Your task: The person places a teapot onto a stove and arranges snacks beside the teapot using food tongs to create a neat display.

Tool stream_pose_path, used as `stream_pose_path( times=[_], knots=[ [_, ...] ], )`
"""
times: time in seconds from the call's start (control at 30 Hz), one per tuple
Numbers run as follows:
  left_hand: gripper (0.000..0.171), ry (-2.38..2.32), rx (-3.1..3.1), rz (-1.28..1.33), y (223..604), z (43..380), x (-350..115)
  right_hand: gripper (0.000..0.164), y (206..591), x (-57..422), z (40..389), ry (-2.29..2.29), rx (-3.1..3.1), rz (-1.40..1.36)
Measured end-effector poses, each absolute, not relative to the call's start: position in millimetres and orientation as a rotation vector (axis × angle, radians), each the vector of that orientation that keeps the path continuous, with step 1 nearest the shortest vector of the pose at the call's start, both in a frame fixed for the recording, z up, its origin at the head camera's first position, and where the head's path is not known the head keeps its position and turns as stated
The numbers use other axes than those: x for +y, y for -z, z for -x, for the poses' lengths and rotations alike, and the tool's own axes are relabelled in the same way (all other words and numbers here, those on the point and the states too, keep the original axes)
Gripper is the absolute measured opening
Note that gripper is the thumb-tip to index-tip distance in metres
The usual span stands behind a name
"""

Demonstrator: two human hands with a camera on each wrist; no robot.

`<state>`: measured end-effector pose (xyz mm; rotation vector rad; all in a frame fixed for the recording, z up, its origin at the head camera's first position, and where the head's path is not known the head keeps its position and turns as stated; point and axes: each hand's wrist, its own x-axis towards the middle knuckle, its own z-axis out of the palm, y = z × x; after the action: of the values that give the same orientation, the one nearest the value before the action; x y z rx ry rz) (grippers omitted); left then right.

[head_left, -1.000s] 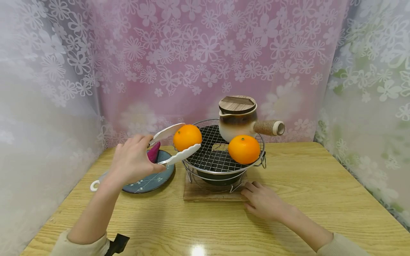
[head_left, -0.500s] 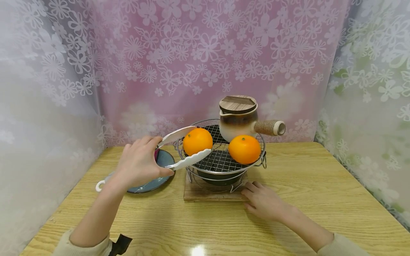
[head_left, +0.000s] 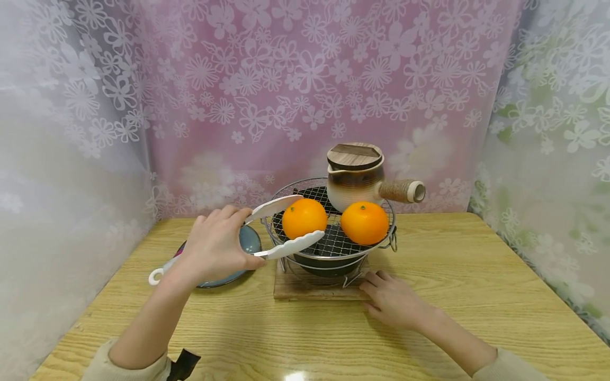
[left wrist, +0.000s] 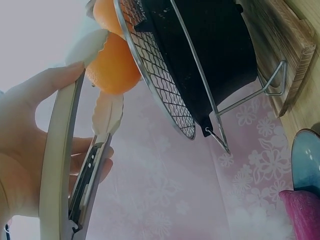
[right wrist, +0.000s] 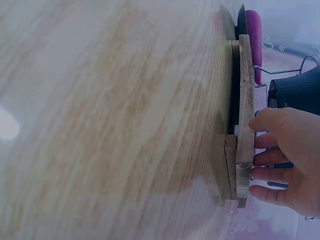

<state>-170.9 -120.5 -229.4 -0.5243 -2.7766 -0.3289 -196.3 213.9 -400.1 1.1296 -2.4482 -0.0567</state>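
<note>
My left hand (head_left: 216,243) grips white-tipped kitchen tongs (head_left: 296,244), their arms spread apart. Between the tong heads is an orange (head_left: 305,219), on or just over the left part of the round wire grill rack (head_left: 329,257). The left wrist view shows the same orange (left wrist: 114,67) flanked by both scalloped heads. A second orange (head_left: 364,223) sits on the rack's right side. My right hand (head_left: 395,301) touches the wooden board (head_left: 314,292) under the grill at its right end, and in the right wrist view its fingertips rest against the board's edge (right wrist: 244,150).
A brown and cream teapot (head_left: 352,185) with a wooden lid stands at the rack's back, its wrapped handle (head_left: 397,190) jutting right. Left of the grill lies a blue plate (head_left: 251,241) with a magenta, pointed thing (left wrist: 305,215) on it. Floral curtains (head_left: 310,106) surround the table (head_left: 452,264).
My left hand has moved right and slightly down with the tongs, bringing the orange from the rack's left edge farther in, beside the other orange. My right hand has stayed put.
</note>
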Motion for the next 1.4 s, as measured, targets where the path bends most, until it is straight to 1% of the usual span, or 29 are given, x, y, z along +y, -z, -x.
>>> stream_pose_path(
  times=[0.4, 0.77, 1.4],
  knots=[
    [0.082, 0.302, -2.786, 0.569, 229, 168, -113, 0.026, 401, 215, 197, 0.066, -2.455, -1.126],
    [0.08, 0.255, -2.794, 0.596, 226, 167, -111, 0.024, 400, 215, 197, 0.048, -2.474, -1.129],
    [0.081, 0.199, -2.819, 0.634, 225, 171, -103, 0.023, 400, 215, 198, 0.038, -2.448, -1.14]
  ],
)
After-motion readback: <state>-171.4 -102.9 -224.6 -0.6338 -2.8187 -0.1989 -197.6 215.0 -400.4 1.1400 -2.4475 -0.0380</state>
